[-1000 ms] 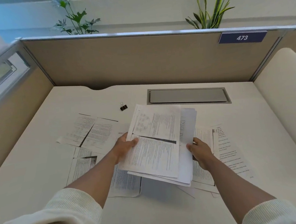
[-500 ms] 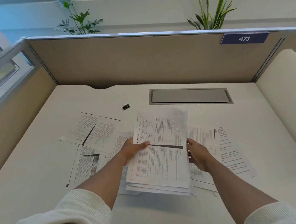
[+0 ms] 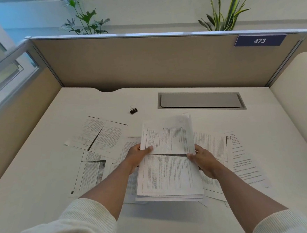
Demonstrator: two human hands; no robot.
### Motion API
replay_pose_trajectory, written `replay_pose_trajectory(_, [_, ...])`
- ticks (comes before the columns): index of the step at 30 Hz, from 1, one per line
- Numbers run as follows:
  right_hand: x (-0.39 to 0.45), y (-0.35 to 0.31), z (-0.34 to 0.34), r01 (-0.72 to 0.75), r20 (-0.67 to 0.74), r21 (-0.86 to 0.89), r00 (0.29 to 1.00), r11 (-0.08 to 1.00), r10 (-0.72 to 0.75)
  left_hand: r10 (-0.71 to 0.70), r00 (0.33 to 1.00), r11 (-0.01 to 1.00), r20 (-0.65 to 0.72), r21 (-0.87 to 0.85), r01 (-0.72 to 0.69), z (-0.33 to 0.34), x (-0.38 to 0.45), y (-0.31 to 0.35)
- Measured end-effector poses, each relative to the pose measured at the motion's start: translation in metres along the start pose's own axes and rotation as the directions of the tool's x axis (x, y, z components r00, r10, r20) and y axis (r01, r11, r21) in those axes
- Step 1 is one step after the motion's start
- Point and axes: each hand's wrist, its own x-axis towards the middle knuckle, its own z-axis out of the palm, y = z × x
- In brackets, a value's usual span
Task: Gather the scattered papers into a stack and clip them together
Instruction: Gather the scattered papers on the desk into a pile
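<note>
My left hand [image 3: 136, 156] and right hand [image 3: 202, 160] are closed on opposite long edges of the partial stack [image 3: 169, 167], thumbs on top, its near end resting low over the desk [image 3: 258, 120]. Loose sheets [image 3: 99, 136] lie flat beyond my left hand, and others [image 3: 242, 157] spread out past my right hand. The binder clip [image 3: 133, 110] sits well ahead of my left hand, untouched. Risk: the top sheets are blurred and fanned at the far end; uneven squeezing could skew the edges, or a sheet could slide out. Clipping before all sheets are gathered would leave some unbound.
</note>
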Motion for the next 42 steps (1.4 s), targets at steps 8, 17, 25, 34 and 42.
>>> replay_pose_trajectory(8, [0.014,0.001,0.002,-0.004,-0.026,-0.003,1.000,1.000,0.004,-0.089,0.941,0.992,-0.326,-0.114,0.055,-0.031,0.024,-0.015])
replay_pose_trajectory(17, [0.037,-0.009,0.008,-0.023,-0.038,-0.007,0.999,1.000,0.023,-0.282,0.670,0.957,-0.687,-0.153,0.246,-0.071,0.047,-0.026])
replay_pose_trajectory(25, [0.061,-0.015,0.016,-0.048,-0.027,-0.006,0.998,0.999,0.048,-0.398,0.503,0.893,-0.767,-0.198,0.405,-0.085,0.069,-0.019])
replay_pose_trajectory(34, [0.077,-0.014,0.015,-0.084,-0.052,-0.014,0.995,0.996,0.083,-0.493,0.486,0.804,-0.722,-0.164,0.572,-0.092,0.095,-0.008])
replay_pose_trajectory(42, [0.083,-0.012,0.011,-0.111,-0.048,-0.007,0.993,0.994,0.110,-0.567,0.627,0.666,-0.535,0.150,0.731,-0.096,0.109,0.005])
